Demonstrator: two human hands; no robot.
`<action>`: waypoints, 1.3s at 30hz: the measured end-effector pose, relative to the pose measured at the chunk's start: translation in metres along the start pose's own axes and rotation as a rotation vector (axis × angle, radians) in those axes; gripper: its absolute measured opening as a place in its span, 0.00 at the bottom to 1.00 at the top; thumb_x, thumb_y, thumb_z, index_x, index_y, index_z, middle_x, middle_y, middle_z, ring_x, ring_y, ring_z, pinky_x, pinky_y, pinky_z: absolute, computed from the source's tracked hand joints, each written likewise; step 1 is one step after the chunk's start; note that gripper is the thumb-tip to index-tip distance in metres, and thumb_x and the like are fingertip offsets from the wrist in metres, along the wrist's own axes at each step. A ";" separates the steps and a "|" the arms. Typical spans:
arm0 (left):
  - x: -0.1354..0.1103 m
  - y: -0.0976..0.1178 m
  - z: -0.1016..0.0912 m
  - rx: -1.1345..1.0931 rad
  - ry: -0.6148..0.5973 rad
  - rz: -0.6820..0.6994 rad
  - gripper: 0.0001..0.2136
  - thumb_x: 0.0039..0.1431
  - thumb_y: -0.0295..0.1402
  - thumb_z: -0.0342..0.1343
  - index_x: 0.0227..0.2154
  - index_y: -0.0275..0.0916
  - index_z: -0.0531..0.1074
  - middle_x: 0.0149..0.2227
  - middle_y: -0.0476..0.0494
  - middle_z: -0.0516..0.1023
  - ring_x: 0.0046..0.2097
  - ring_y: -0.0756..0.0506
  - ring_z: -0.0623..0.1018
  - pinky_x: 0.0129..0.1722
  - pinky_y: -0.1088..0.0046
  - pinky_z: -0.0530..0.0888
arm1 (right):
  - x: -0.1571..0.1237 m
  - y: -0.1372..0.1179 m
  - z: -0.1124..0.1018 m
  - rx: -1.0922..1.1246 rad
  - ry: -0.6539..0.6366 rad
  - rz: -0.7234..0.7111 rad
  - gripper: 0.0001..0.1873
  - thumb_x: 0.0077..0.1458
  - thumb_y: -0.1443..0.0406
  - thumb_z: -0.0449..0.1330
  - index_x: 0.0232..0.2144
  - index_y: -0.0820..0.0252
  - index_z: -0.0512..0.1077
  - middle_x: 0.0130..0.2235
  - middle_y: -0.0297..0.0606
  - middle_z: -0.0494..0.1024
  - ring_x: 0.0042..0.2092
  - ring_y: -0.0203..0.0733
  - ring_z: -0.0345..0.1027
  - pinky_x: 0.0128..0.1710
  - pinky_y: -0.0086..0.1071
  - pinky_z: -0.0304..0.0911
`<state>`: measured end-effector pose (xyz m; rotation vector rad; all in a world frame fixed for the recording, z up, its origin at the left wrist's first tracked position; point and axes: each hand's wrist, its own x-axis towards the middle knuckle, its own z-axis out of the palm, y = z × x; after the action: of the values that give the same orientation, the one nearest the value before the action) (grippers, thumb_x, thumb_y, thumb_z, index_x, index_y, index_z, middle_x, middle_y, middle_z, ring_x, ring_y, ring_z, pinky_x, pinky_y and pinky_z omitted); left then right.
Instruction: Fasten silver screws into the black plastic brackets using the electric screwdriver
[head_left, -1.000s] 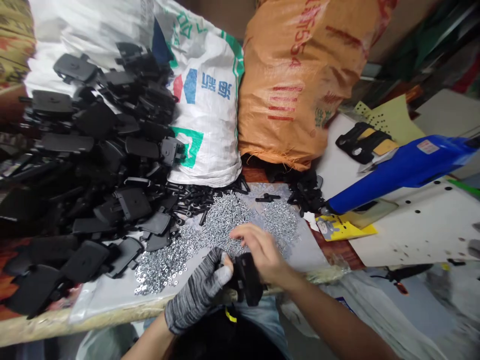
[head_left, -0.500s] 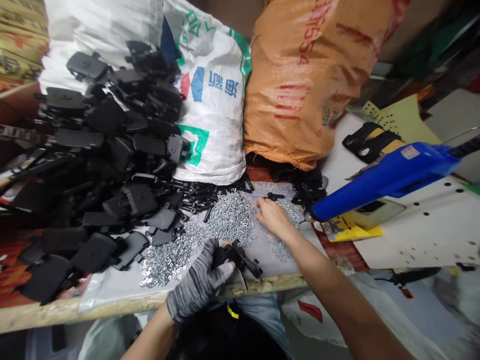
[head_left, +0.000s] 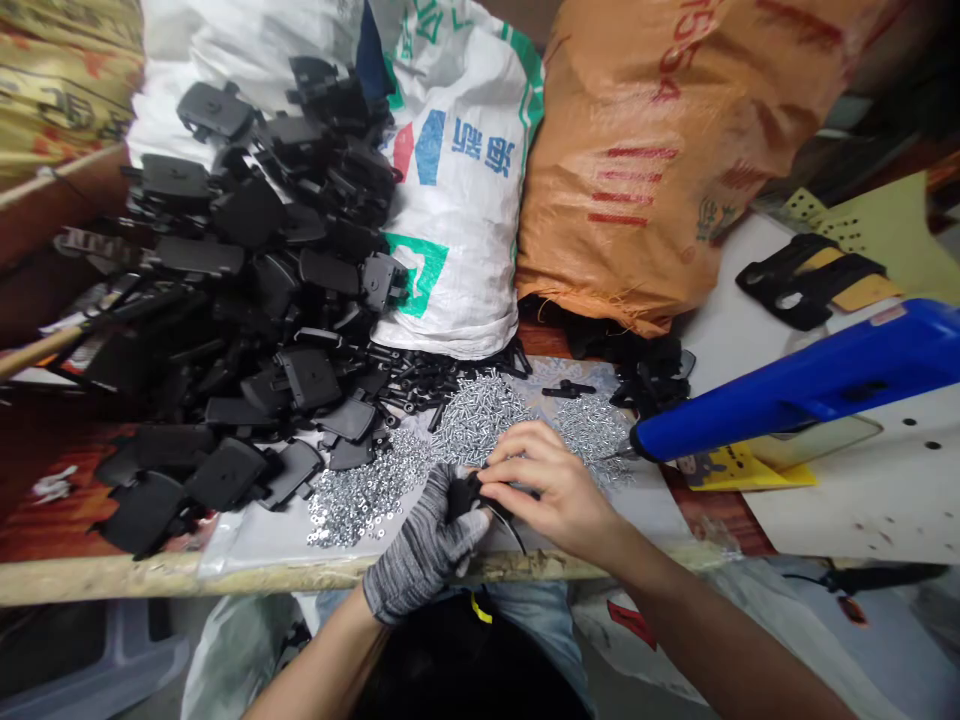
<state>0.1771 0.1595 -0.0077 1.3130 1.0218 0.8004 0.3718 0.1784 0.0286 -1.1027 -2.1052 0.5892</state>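
My left hand [head_left: 424, 545], in a grey knit glove, is closed around a small black plastic part [head_left: 469, 492] at the near edge of the table. My bare right hand [head_left: 551, 485] rests against the same part, its fingers pinched at the part's top; what they pinch is too small to see. Just beyond both hands lie heaps of small silver screws [head_left: 476, 410] and washers [head_left: 360, 495] on a grey sheet [head_left: 247, 535].
A big pile of black plastic parts [head_left: 247, 290] fills the left of the table. White sack [head_left: 457, 190] and orange sack [head_left: 660, 150] stand behind. A blue power screwdriver [head_left: 810, 385] hangs at right over a white board [head_left: 862, 490]. Black bolts [head_left: 409, 375] lie by the sacks.
My right hand came back from the screw heap on the right to the black part in my left hand. The view shifted to the left.
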 end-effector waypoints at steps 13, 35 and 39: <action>-0.029 0.006 -0.031 -0.025 0.146 -0.036 0.17 0.57 0.42 0.62 0.44 0.40 0.67 0.44 0.44 0.76 0.44 0.43 0.77 0.46 0.65 0.75 | -0.001 0.000 0.040 0.424 -0.091 0.167 0.11 0.65 0.60 0.59 0.45 0.51 0.80 0.55 0.42 0.76 0.55 0.45 0.71 0.57 0.46 0.66; -0.031 0.050 -0.069 0.797 0.267 0.342 0.09 0.54 0.29 0.60 0.39 0.41 0.78 0.37 0.46 0.81 0.38 0.45 0.80 0.41 0.68 0.78 | 0.042 -0.034 0.043 -0.038 0.153 -0.322 0.06 0.57 0.71 0.61 0.35 0.55 0.75 0.41 0.36 0.79 0.48 0.46 0.66 0.49 0.45 0.62; -0.032 0.048 -0.059 0.650 0.343 0.361 0.12 0.53 0.32 0.65 0.41 0.43 0.78 0.38 0.48 0.83 0.38 0.47 0.81 0.41 0.71 0.78 | 0.032 -0.043 0.034 0.048 0.172 -0.256 0.05 0.56 0.69 0.64 0.37 0.55 0.75 0.39 0.37 0.78 0.48 0.47 0.66 0.50 0.47 0.65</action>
<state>0.1144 0.1583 0.0458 2.0002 1.4101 1.0351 0.3110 0.1799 0.0456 -0.8104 -2.0293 0.4053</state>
